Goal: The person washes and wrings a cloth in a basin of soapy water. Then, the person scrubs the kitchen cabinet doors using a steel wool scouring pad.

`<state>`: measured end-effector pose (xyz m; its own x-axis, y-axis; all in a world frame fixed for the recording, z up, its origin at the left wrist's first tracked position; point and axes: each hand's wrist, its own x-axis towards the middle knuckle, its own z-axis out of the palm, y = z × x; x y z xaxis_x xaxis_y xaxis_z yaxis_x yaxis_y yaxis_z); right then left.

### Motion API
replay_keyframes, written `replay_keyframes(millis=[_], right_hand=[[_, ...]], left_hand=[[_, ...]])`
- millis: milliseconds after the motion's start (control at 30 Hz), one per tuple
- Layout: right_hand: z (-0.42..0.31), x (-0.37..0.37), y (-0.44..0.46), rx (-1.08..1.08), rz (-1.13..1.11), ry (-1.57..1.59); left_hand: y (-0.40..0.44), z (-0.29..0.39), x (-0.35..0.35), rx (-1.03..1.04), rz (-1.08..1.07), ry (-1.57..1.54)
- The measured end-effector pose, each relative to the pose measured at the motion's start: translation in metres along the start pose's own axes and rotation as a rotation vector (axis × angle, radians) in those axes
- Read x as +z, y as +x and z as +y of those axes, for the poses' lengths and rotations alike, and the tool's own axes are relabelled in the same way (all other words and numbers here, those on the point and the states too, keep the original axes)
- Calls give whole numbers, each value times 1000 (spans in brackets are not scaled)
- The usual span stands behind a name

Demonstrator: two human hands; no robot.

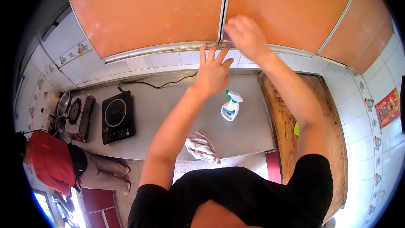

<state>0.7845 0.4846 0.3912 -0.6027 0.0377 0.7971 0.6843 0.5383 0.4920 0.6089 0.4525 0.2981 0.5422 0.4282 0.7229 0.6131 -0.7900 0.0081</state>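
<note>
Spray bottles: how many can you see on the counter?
1. The white-and-green spray bottle is on the metal counter, left of the wooden board and beyond the striped cloth. Others could be hidden from view.

There are three orange cupboard panels (147, 12), one spray bottle (230, 110), one cloth (202, 146)

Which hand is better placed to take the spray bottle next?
Probably the left hand: at the lower cabinet edge, it appears nearer the spray bottle. The right hand is higher, by the door seam.
</note>
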Motion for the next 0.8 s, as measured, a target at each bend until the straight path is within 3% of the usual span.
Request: replay_keyframes(millis=[100,200,300,400,500,633,733,800], right_hand=[[29,-16,16,95,118,-121],[11,-7,-46,125,-26,-109],[-22,6,-18,24,-11,31],[14,-14,27,20,-7,-87],[33,-22,4,195,82,-125],[-3,-5,-18,-97,-11,-33],[38,-18,36,-73,-60,-129],[53,-30,44,93,57,-184]], left_hand=[[-1,-2,1,-3,5,0],[1,-3,1,-8,-6,3],[0,2,1,-21,-32,15],[1,1,4,-24,-23,20],[-1,-2,5,-20,-13,21],[2,1,5,-17,1,16],[1,0,4,-11,8,34],[1,2,6,-11,16,22]])
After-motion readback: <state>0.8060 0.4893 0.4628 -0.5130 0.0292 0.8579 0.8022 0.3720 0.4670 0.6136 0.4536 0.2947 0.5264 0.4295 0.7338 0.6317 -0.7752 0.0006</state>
